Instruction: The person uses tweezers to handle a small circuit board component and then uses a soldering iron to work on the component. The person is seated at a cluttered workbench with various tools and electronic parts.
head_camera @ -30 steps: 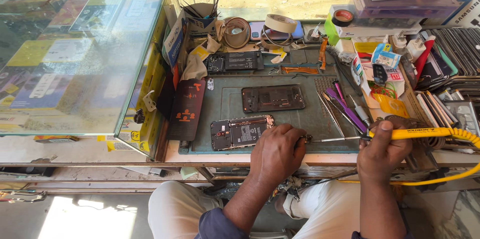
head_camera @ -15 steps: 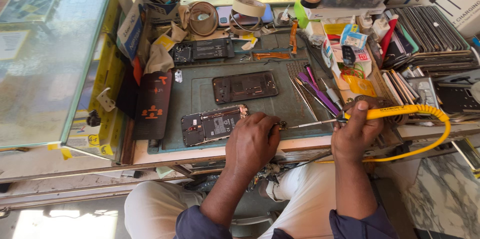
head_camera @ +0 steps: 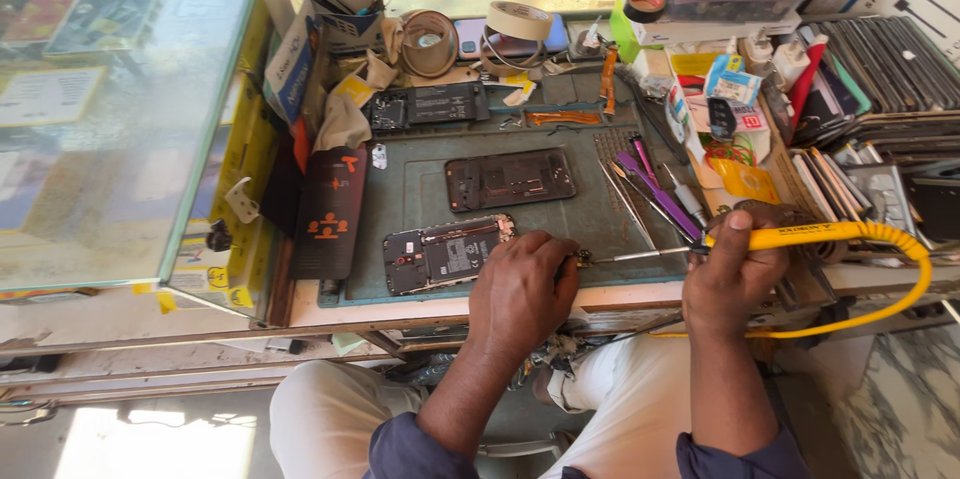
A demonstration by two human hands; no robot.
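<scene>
My right hand (head_camera: 728,279) is wrapped tight around the yellow handle of a soldering iron (head_camera: 800,235), thumb lying along the top. Its thin metal tip points toward nine o'clock and ends right at the fingers of my left hand (head_camera: 522,291). That left hand is curled narrow, knuckles up, pinching something small at the front edge of the green work mat (head_camera: 420,189); what sits under the fingers is hidden, so I cannot tell what it is. The iron's yellow cord (head_camera: 905,284) loops out to three o'clock and back under my wrist.

Just beside my left hand, at ten o'clock, lies an opened phone (head_camera: 448,253) with its board showing. Past it, toward twelve o'clock, a second phone frame (head_camera: 510,179) rests flat on the mat, well apart from my hands. Purple-handled tools (head_camera: 660,194) lie at one o'clock. At the back of the desk stand rolls of tape (head_camera: 517,21).
</scene>
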